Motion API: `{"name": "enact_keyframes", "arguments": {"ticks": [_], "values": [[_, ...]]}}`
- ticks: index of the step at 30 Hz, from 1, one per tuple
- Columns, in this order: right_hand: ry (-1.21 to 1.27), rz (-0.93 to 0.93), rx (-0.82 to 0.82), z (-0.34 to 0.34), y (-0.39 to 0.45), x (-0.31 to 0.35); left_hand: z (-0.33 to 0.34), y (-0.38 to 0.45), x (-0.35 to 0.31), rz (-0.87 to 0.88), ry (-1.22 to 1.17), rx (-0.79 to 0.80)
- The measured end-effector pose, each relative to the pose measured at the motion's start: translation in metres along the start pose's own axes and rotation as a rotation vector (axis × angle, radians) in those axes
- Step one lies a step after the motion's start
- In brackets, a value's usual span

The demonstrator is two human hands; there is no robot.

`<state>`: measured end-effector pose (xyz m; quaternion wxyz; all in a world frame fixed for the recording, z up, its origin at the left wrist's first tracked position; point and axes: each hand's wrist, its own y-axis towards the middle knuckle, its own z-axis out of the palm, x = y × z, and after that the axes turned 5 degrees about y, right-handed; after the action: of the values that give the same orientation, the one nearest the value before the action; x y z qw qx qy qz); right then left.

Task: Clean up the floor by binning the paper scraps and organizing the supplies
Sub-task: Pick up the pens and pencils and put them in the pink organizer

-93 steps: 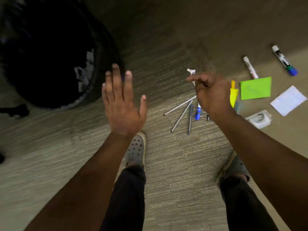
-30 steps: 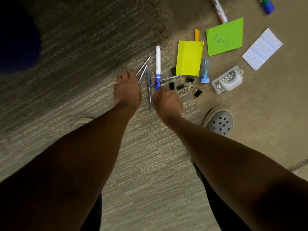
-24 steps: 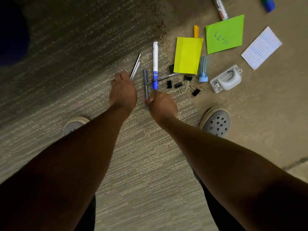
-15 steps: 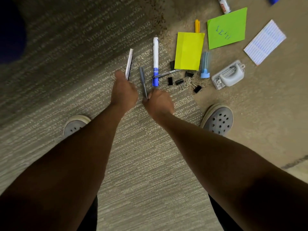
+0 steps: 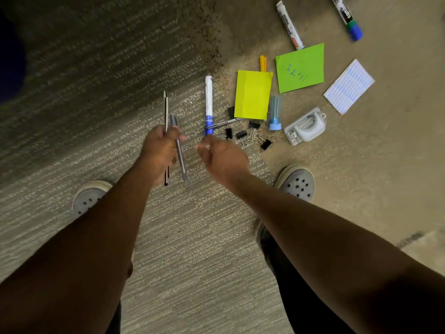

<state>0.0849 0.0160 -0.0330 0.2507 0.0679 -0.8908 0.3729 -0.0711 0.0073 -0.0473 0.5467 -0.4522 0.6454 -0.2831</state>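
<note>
My left hand (image 5: 159, 150) is closed around a bunch of thin grey pens (image 5: 166, 109), lifted off the carpet; one grey pen (image 5: 180, 155) hangs slanted on its right side. My right hand (image 5: 222, 156) hovers just right of it, fingers loosely curled and empty. A white marker with a blue cap (image 5: 208, 102) lies on the floor beyond my right hand, with a thin dark pen (image 5: 225, 122) across its cap. Several black binder clips (image 5: 243, 135) are scattered beside it.
Yellow paper (image 5: 252, 94), a green note (image 5: 301, 67) and a lined slip (image 5: 349, 86) lie on the floor. A grey hole punch (image 5: 305, 126), a blue lead tube (image 5: 275, 112), an orange item (image 5: 263, 63) and two markers (image 5: 289, 24) (image 5: 346, 16) lie nearby. My shoes (image 5: 297, 183) (image 5: 89, 197) flank the spot.
My left hand gathered the thin pens and raised them off the carpet. My right hand passed the grey pen to it, let go and moved slightly right.
</note>
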Motion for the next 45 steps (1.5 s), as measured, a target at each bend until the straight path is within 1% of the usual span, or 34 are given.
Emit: {"name": "enact_keyframes", "arguments": {"ticks": [2, 3, 6, 9, 11, 12, 13, 14, 15, 16, 17, 18, 19, 21, 23, 25, 27, 30, 31, 35, 42, 45], "values": [[-0.151, 0.011, -0.145, -0.011, 0.013, -0.008, -0.003, 0.004, -0.003, 0.017, 0.007, -0.052], [-0.233, -0.016, -0.18, -0.016, 0.02, -0.011, -0.005, 0.007, -0.004, 0.028, 0.024, -0.077], [-0.396, -0.129, -0.172, -0.026, 0.035, -0.019, -0.008, 0.013, -0.005, 0.065, 0.072, -0.118], [-0.439, -0.197, -0.177, -0.032, 0.04, -0.022, -0.006, 0.013, -0.004, 0.09, 0.097, -0.137], [-0.439, -0.267, -0.219, -0.036, 0.04, -0.024, -0.005, 0.012, -0.003, 0.101, 0.106, -0.128], [-0.395, -0.299, -0.259, -0.039, 0.04, -0.023, -0.004, 0.011, -0.003, 0.102, 0.109, -0.126], [-0.281, -0.314, -0.316, -0.043, 0.04, -0.021, -0.003, 0.01, -0.004, 0.1, 0.113, -0.126], [-0.113, -0.293, -0.384, -0.049, 0.041, -0.017, -0.002, 0.009, -0.005, 0.095, 0.115, -0.128], [0.066, -0.232, -0.468, -0.056, 0.043, -0.014, -0.001, 0.008, -0.005, 0.093, 0.111, -0.128], [0.212, -0.132, -0.553, -0.064, 0.048, -0.015, 0.001, 0.008, -0.006, 0.092, 0.106, -0.125], [0.293, -0.011, -0.62, -0.072, 0.056, -0.018, 0.002, 0.007, -0.005, 0.093, 0.108, -0.123], [0.31, 0.112, -0.652, -0.082, 0.066, -0.025, 0.003, 0.006, -0.005, 0.096, 0.115, -0.121], [0.278, 0.23, -0.637, -0.092, 0.076, -0.034, 0.004, 0.006, -0.005, 0.101, 0.123, -0.118], [0.168, 0.41, -0.521, -0.109, 0.091, -0.052, 0.007, 0.004, -0.005, 0.113, 0.13, -0.109], [0.107, 0.488, -0.423, -0.117, 0.098, -0.063, 0.008, 0.004, -0.006, 0.121, 0.142, -0.107], [0.063, 0.495, -0.367, -0.117, 0.099, -0.066, 0.007, 0.005, -0.008, 0.12, 0.141, -0.113], [0.096, 0.468, -0.335, -0.111, 0.101, -0.063, 0.005, 0.005, -0.009, 0.117, 0.123, -0.122], [0.347, 0.469, -0.325, -0.105, 0.103, -0.056, 0.004, 0.004, -0.01, 0.123, 0.111, -0.129], [0.376, 0.476, -0.34, -0.105, 0.102, -0.055, 0.003, 0.004, -0.011, 0.13, 0.124, -0.129], [0.193, 0.489, -0.431, -0.103, 0.095, -0.065, -0.004, 0.004, -0.011, 0.133, 0.17, -0.122], [0.083, 0.404, -0.349, -0.102, 0.099, -0.065, -0.01, 0.005, -0.008, 0.096, 0.151, -0.127], [0.085, 0.406, -0.327, -0.105, 0.101, -0.064, -0.009, 0.0, -0.011, 0.063, 0.099, -0.087]]}}
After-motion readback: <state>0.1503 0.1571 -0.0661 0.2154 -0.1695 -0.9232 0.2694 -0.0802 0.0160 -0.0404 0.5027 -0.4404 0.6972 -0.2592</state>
